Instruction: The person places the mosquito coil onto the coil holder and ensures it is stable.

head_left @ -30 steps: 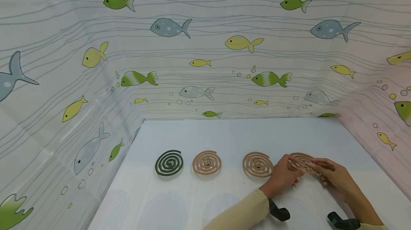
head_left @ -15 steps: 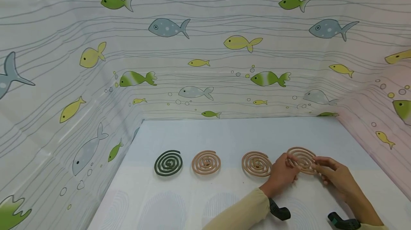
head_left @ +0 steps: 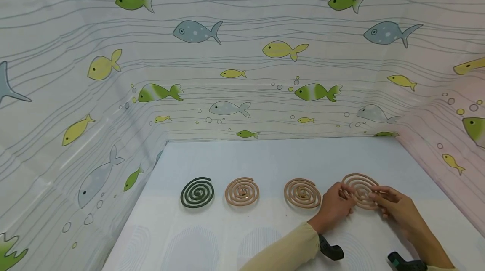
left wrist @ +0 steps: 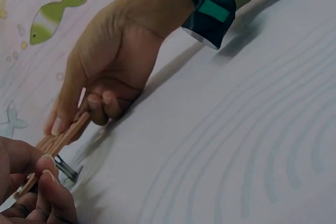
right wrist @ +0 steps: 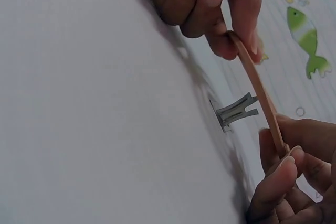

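Note:
A brown mosquito coil is held tilted above the right part of the table, its flat side facing the head camera. My left hand pinches its left edge between thumb and fingers. On the opposite edge, my right hand pinches it the same way. The right wrist view shows the coil edge-on, close to a small forked metal stand standing on the table. In the left wrist view, part of this stand shows beneath the coil, partly hidden by the left fingers.
Left of my hands, a row holds a dark green coil, a brown coil and another brown coil, which is right beside my left hand. The white table ends at fish-patterned walls.
The held coil has tipped up from nearly flat to facing the head camera more, and shifted slightly right. Both hands keep their grip. The head view has turned slightly.

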Available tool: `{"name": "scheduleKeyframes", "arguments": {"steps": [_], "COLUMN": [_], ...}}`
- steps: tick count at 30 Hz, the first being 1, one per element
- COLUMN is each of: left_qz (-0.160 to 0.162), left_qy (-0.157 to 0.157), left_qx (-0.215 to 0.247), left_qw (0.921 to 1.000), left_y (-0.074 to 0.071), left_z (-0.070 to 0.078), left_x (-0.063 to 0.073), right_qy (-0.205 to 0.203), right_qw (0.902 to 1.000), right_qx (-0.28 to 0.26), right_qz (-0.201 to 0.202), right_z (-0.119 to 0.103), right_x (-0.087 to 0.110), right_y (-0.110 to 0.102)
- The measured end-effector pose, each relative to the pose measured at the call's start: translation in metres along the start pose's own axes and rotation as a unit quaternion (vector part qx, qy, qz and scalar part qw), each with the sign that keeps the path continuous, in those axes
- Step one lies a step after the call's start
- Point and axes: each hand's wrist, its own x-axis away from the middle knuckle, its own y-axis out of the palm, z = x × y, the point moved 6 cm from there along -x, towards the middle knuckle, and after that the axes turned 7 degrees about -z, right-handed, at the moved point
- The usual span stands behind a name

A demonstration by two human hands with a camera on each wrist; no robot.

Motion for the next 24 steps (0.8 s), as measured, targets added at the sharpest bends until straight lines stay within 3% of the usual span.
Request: {"name": "scheduleKeyframes", "arguments": {"steps": [8, 14, 24], "left_qz": [-0.007, -0.024, -0.022], "left_qy": [-0.006, 0.003, -0.005], "left_qx": [-0.001, 0.004, -0.018], "left_qw": [1.0, 0.9997, 0.9996], "left_y": [0.0, 0.002, 0.003], "left_z": [-0.01, -0.011, -0.012], "left_x": [-0.007, -0.008, -0.009], "right_qy": [0.013, 0.008, -0.009], "right_qw": [0.9999, 0.9999, 0.9989], "right_qx": [0.006, 0.012, 0.046], "right_qz": [-0.001, -0.002, 0.005], "right_z": [0.0, -0.002, -0.001], "right_x": [-0.002, -0.003, -0.006], "right_y": [0.001, 0.003, 0.006]}}
